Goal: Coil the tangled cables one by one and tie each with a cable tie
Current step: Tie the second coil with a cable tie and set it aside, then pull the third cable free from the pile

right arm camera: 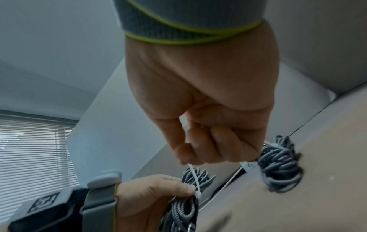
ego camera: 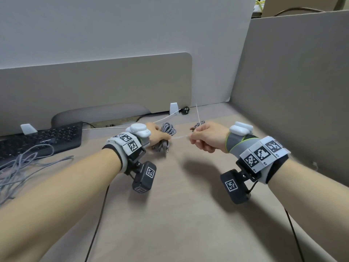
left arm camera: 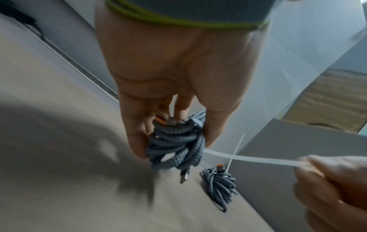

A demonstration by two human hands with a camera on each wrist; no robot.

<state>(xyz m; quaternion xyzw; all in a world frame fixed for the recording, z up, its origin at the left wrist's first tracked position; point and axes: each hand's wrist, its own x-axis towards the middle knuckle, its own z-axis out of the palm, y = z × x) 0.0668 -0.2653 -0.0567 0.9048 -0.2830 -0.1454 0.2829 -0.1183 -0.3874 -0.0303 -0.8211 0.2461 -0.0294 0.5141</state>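
Note:
My left hand (ego camera: pixel 157 134) (left arm camera: pixel 168 87) (right arm camera: pixel 151 193) grips a coiled grey braided cable (ego camera: pixel 166 133) (left arm camera: pixel 174 146) (right arm camera: pixel 184 208) just above the desk. A white cable tie (ego camera: pixel 180 137) (left arm camera: pixel 248 159) (right arm camera: pixel 195 180) wraps the coil, and its tail runs taut to the right. My right hand (ego camera: pixel 205 138) (right arm camera: pixel 202 119) (left arm camera: pixel 333 185) pinches that tail between thumb and fingers. A second coiled grey cable (ego camera: pixel 198 124) (left arm camera: pixel 220 182) (right arm camera: pixel 280 164) lies on the desk behind my right hand, with its own tie tail sticking up.
A loose tangle of grey cable (ego camera: pixel 20 167) lies at the left by a black keyboard (ego camera: pixel 37 140). Beige partition panels (ego camera: pixel 94 87) stand behind and to the right. The tan desk (ego camera: pixel 179 205) stretches toward me, with thin black wrist-camera leads across it.

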